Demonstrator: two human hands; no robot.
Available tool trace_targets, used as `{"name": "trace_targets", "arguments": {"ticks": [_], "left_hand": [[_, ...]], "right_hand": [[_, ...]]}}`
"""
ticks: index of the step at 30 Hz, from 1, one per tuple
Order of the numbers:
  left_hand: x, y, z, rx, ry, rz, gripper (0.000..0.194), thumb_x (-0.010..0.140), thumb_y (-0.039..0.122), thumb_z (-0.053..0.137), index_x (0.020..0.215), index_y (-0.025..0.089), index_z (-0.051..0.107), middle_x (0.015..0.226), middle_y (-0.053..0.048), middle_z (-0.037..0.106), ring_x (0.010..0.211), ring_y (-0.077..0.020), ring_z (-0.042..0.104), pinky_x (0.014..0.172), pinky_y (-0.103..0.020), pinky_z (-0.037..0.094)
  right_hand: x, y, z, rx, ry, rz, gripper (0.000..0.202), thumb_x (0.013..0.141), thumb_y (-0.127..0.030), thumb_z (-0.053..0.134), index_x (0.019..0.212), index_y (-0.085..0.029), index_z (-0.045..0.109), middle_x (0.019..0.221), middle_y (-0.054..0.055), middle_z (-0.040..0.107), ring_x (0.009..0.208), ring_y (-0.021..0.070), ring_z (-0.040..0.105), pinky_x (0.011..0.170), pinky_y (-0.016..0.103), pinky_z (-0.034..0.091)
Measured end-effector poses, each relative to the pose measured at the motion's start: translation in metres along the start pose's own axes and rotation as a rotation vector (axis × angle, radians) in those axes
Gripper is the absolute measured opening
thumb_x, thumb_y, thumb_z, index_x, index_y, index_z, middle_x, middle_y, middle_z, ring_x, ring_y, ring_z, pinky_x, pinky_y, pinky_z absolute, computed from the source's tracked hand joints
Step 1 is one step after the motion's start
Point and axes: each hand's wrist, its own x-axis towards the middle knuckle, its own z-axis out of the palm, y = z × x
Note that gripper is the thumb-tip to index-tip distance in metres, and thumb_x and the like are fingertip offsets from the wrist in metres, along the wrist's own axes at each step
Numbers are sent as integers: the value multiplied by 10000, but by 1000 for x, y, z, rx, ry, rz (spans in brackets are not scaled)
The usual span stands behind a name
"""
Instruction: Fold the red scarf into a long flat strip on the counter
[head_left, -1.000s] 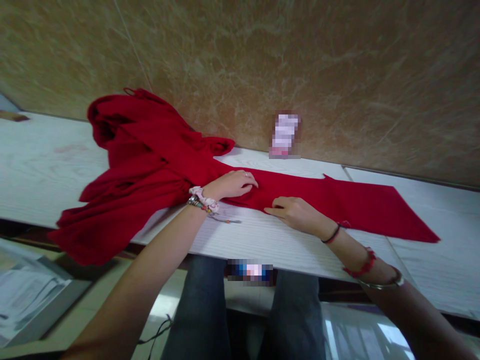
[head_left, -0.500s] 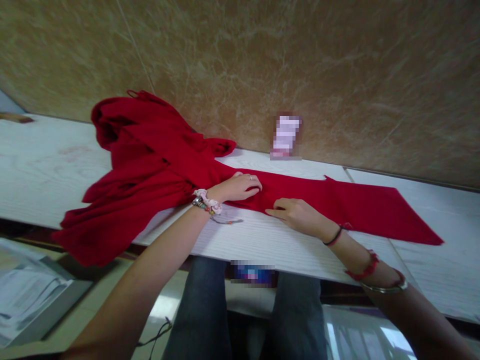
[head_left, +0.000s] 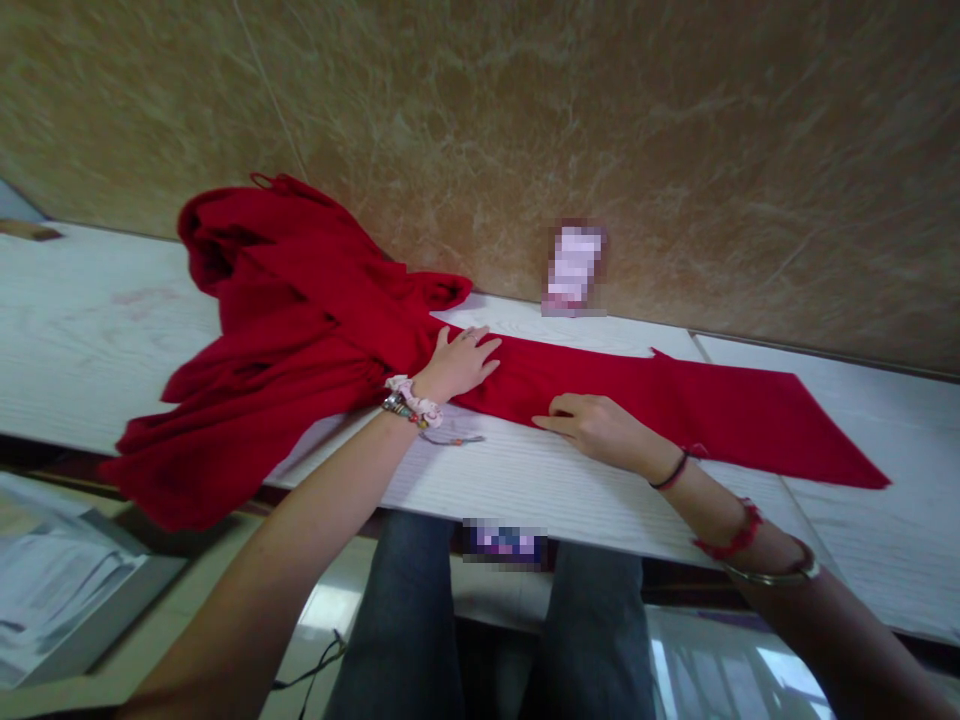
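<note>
Red fabric [head_left: 600, 380] lies across a white wood-grain table [head_left: 465, 470], bunched in loose folds on the left and flat in a long strip to the right. My left hand [head_left: 459, 362] rests on the strip beside the bunched part, its fingers spread. Farther right, my right hand [head_left: 589, 425] is at the strip's near edge, fingers bent with thumb and index close together at the cloth. A red point of fabric hangs over the table's front edge at the left.
Behind the table stands a brown marbled wall [head_left: 480, 130], with a blurred-out phone [head_left: 574, 265] against it. A white bin of papers [head_left: 60, 590] is at lower left. A small brown object [head_left: 28, 230] lies at far left.
My left hand has shifted slightly left and away from me, and its fingers have spread apart. My right hand and the fabric look nearly the same.
</note>
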Motion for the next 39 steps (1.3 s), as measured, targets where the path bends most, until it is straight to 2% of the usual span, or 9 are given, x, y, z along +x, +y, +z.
{"name": "trace_targets", "arguments": {"ticks": [3, 6, 8, 15, 20, 24, 28, 31, 39], "left_hand": [[5, 5, -2, -118, 76, 204, 359, 897, 235, 450, 1242, 171, 528, 1350, -136, 456, 1215, -231, 459, 1015, -399, 349], [9, 12, -2, -231, -27, 451, 295, 873, 168, 459, 1133, 167, 599, 1176, -78, 563, 1074, -155, 539, 956, -259, 397], [11, 14, -1, -223, -95, 512, 287, 864, 140, 454, 1092, 180, 623, 1126, -52, 591, 1038, -142, 550, 948, -245, 396], [7, 4, -4, 21, -70, 184, 370, 865, 137, 411, 1159, 239, 611, 1206, -24, 591, 1095, -180, 543, 896, -301, 432], [1, 7, -9, 171, 4, -32, 337, 863, 159, 429, 1123, 210, 638, 1166, -79, 610, 1048, -245, 565, 850, -385, 451], [4, 16, -8, -7, 51, 180, 356, 890, 201, 432, 1216, 199, 576, 1268, -70, 548, 1142, -184, 514, 977, -314, 390], [8, 25, -1, -130, -198, 367, 422, 944, 345, 382, 1360, 282, 419, 1470, -6, 356, 1344, -164, 313, 1096, -324, 248], [9, 23, 4, -81, -323, 231, 462, 967, 405, 290, 1422, 319, 298, 1526, 13, 224, 1402, -205, 184, 1117, -425, 189], [8, 17, 5, -6, -242, -172, 529, 957, 442, 247, 1436, 223, 297, 1520, -76, 232, 1385, -292, 224, 1088, -547, 215]], "right_hand": [[0, 0, 0, 0, -3, -4, 268, 935, -222, 436, 1056, -168, 669, 889, 78, 654, 774, 141, 582, 669, 249, 449], [0, 1, 0, -2, 3, -4, 270, 937, -224, 434, 1054, -169, 671, 889, 80, 654, 766, 139, 581, 670, 250, 446], [0, 1, 1, -8, 14, -3, 281, 942, -230, 421, 1043, -168, 676, 882, 83, 653, 751, 138, 579, 654, 248, 442], [-1, 2, 4, -28, 29, -1, 265, 925, -206, 453, 1064, -176, 677, 918, 84, 659, 771, 144, 590, 651, 244, 448], [-1, 2, 3, -11, 15, 9, 268, 924, -219, 458, 1076, -178, 676, 929, 82, 662, 794, 147, 592, 669, 243, 451], [0, 1, 0, 2, 8, 19, 274, 930, -233, 451, 1073, -179, 677, 911, 82, 659, 778, 146, 588, 660, 245, 441], [1, 0, -1, -2, -15, 20, 286, 937, -238, 433, 1059, -174, 684, 881, 83, 658, 753, 147, 584, 651, 248, 436], [1, 0, 0, 0, -5, 19, 291, 938, -236, 429, 1059, -175, 686, 890, 86, 658, 761, 146, 586, 657, 246, 438], [0, 2, 1, 38, 4, 24, 306, 944, -244, 410, 1065, -191, 686, 917, 83, 659, 776, 138, 588, 662, 240, 447]]}}
